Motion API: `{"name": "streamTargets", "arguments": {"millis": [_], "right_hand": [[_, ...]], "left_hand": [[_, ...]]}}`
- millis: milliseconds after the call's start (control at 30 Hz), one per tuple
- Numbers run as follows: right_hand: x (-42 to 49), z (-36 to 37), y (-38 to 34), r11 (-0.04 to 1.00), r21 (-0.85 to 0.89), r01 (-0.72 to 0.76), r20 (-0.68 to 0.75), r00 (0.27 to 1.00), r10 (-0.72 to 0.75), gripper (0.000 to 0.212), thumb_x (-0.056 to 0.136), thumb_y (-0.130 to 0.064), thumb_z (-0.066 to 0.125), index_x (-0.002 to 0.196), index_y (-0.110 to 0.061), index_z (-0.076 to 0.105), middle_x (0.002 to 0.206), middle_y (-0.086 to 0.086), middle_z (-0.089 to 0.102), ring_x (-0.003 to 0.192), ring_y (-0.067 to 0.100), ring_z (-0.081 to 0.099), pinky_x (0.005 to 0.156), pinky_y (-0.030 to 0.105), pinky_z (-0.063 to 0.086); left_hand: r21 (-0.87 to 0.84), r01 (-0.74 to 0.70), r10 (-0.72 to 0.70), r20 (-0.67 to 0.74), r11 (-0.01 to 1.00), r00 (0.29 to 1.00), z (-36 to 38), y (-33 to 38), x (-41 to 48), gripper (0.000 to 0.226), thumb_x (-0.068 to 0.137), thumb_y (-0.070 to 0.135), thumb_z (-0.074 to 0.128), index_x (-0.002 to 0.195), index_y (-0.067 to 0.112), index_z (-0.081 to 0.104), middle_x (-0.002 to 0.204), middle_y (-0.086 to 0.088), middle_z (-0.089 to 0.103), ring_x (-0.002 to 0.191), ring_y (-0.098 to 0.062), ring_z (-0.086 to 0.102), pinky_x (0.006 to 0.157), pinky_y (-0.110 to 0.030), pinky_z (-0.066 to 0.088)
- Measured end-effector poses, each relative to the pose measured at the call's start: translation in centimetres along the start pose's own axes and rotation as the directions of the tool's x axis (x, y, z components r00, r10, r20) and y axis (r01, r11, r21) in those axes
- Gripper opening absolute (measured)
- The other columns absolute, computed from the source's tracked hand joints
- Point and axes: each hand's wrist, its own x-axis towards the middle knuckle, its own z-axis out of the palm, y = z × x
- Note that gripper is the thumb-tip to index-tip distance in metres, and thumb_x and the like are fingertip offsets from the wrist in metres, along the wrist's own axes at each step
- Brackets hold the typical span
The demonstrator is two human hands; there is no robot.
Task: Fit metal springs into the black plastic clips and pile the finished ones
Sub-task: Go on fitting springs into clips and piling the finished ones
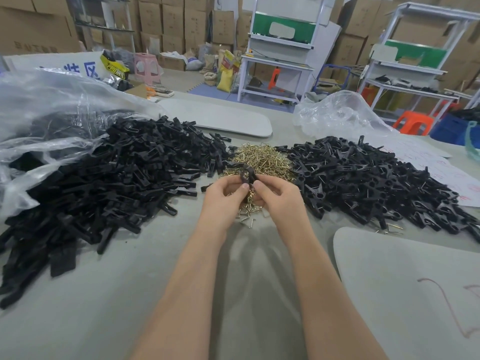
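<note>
Tabletop (pixel 117 294) matte grey nearest; above it left hand (pixel 224 194) and right hand (pixel 276 193) both pinch one black plastic clip (pixel 246 175), thumbs on its arms; light, stiff, probably slick, so grip the flat arms; behind, wiry brass-coloured springs (pixel 262 158) heaped; unfitted clip parts (pixel 124 172) left, finished clips (pixel 363 178) right.
</note>
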Motion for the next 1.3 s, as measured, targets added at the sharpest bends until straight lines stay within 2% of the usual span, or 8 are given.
{"name": "streamTargets", "arguments": {"millis": [167,300,467,633,733,833,967,1300], "right_hand": [[0.2,0.0,0.3,0.97,-0.215,0.118,-0.01,0.992,-0.123,0.022,0.089,-0.001,0.059,0.108,-0.005,0.07,0.077,-0.015,0.065,0.065,-0.01,0.06,0.07,0.011,0.048],[0.1,-0.3,0.0,0.972,-0.21,0.101,-0.032,0.993,-0.11,0.025,0.089,-0.002,0.061,0.111,-0.011,0.068,0.089,0.0,0.068,0.085,0.013,0.066,0.084,0.029,0.053],[-0.4,0.0,-0.1,0.933,-0.315,0.175,-0.048,0.979,-0.2,0.025,0.088,-0.001,0.06,0.108,-0.011,0.07,0.091,-0.008,0.069,0.08,-0.006,0.062,0.078,0.008,0.046],[-0.7,0.4,-0.1,0.874,-0.431,0.222,-0.122,0.946,-0.301,0.025,0.09,-0.006,0.058,0.112,-0.01,0.069,0.105,0.003,0.07,0.094,0.014,0.064,0.089,0.024,0.048],[-0.8,0.5,-0.1,0.846,-0.467,0.257,-0.147,0.921,-0.361,0.024,0.09,-0.004,0.058,0.11,-0.01,0.07,0.1,0.005,0.07,0.086,0.014,0.061,0.084,0.021,0.046],[-0.7,0.4,-0.1,0.845,-0.466,0.263,-0.161,0.914,-0.373,0.024,0.089,-0.003,0.058,0.108,-0.01,0.071,0.096,0.005,0.07,0.082,0.011,0.058,0.08,0.016,0.043],[-0.9,0.7,-0.1,0.861,-0.438,0.257,-0.089,0.941,-0.326,0.025,0.089,-0.005,0.06,0.111,-0.01,0.07,0.099,0.007,0.07,0.09,0.018,0.064,0.085,0.025,0.048],[-0.6,0.3,-0.5,0.976,-0.181,0.121,-0.046,0.99,-0.131,0.021,0.09,-0.001,0.059,0.107,-0.006,0.069,0.094,0.0,0.07,0.087,0.007,0.066,0.085,0.02,0.051]], "left_hand": [[-0.017,-0.01,0.011,0.039,1.0,0.999,-0.2,-0.3,0.1,0.017,0.09,0.006,0.06,0.093,0.022,0.065,0.09,0.002,0.069,0.086,-0.009,0.063,0.077,-0.023,0.049],[-0.057,0.002,0.0,0.026,0.998,1.0,-0.1,-0.3,0.2,0.015,0.09,0.006,0.06,0.092,0.021,0.065,0.088,0.001,0.068,0.084,-0.011,0.063,0.076,-0.025,0.05],[-0.128,0.03,-0.025,0.043,0.991,0.999,-0.1,-0.4,0.2,0.014,0.09,0.005,0.061,0.091,0.018,0.065,0.083,0.002,0.07,0.078,-0.011,0.065,0.071,-0.023,0.053],[-0.176,0.062,-0.053,0.055,0.982,0.997,0.2,0.0,0.1,0.012,0.089,0.004,0.061,0.09,0.015,0.065,0.08,0.002,0.07,0.074,-0.01,0.065,0.068,-0.019,0.053],[-0.214,0.067,-0.056,0.054,0.975,0.997,0.2,0.2,-0.1,0.014,0.089,0.002,0.061,0.087,0.014,0.065,0.074,0.004,0.07,0.073,-0.01,0.066,0.066,-0.018,0.054],[-0.234,0.072,-0.059,0.059,0.97,0.996,0.3,0.3,-0.2,0.013,0.09,0.001,0.06,0.087,0.013,0.065,0.073,0.004,0.07,0.072,-0.009,0.065,0.065,-0.017,0.054],[-0.198,0.061,-0.053,0.049,0.978,0.997,0.2,0.3,-0.2,0.013,0.091,0.0,0.057,0.095,0.009,0.064,0.085,-0.005,0.068,0.075,-0.013,0.063,0.069,-0.019,0.053],[-0.165,0.032,-0.025,0.04,0.986,0.999,-0.2,0.1,-0.2,0.019,0.091,0.001,0.057,0.093,0.017,0.067,0.078,0.005,0.07,0.072,-0.006,0.064,0.069,-0.019,0.052]]}}
